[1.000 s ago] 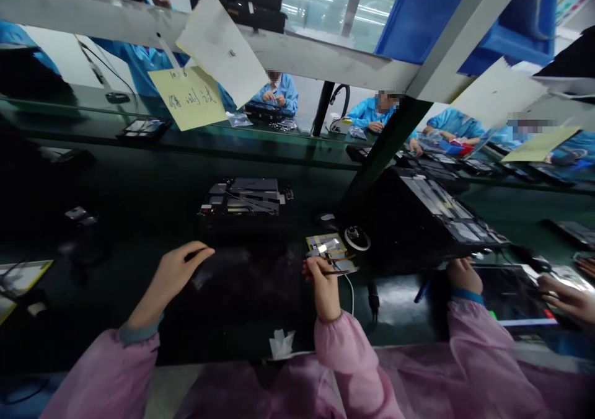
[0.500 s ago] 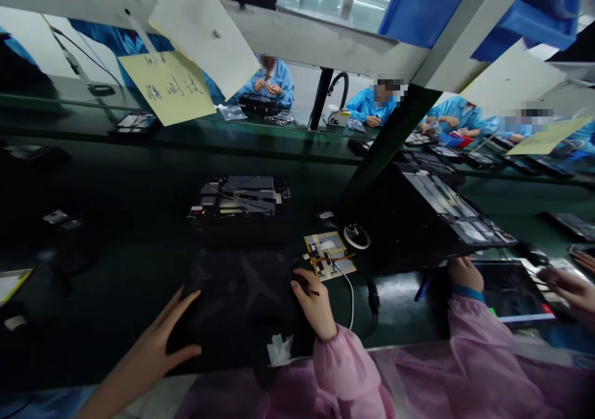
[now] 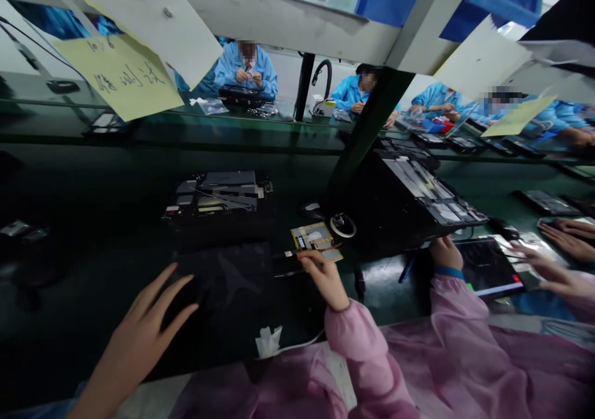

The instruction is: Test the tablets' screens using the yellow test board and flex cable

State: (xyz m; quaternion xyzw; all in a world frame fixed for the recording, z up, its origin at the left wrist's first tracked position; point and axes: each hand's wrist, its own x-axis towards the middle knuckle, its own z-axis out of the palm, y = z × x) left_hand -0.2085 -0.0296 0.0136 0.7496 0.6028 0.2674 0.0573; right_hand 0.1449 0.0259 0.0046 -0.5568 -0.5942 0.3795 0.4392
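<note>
My left hand (image 3: 144, 320) lies with fingers spread over the left edge of a dark flat panel (image 3: 223, 282). The panel lies on the bench before me, a paler branching mark on its face. Beyond the panel's right edge, my right hand (image 3: 323, 273) has its fingers pinched together. Around those fingertips show a slim dark piece with a pale end and a thin light line; I cannot make out what is held. Just behind this hand lies a yellow-edged battery-like pack (image 3: 313, 236) with an orange strip, partly covered by the fingers.
A stack of opened tablet-like devices (image 3: 218, 196) stands behind the panel, with a taller stack (image 3: 427, 189) at right. A white ring (image 3: 343, 225), crumpled tissue (image 3: 268, 341) and blue pen (image 3: 406, 269) lie around. A co-worker's hand (image 3: 446, 255) touches a tablet (image 3: 483, 264); a post (image 3: 362, 134) rises behind.
The camera view has shifted. My right hand has moved up toward the yellow-edged pack, covering part of it. The white cable now runs low, near the tissue. My left hand stays spread by the panel.
</note>
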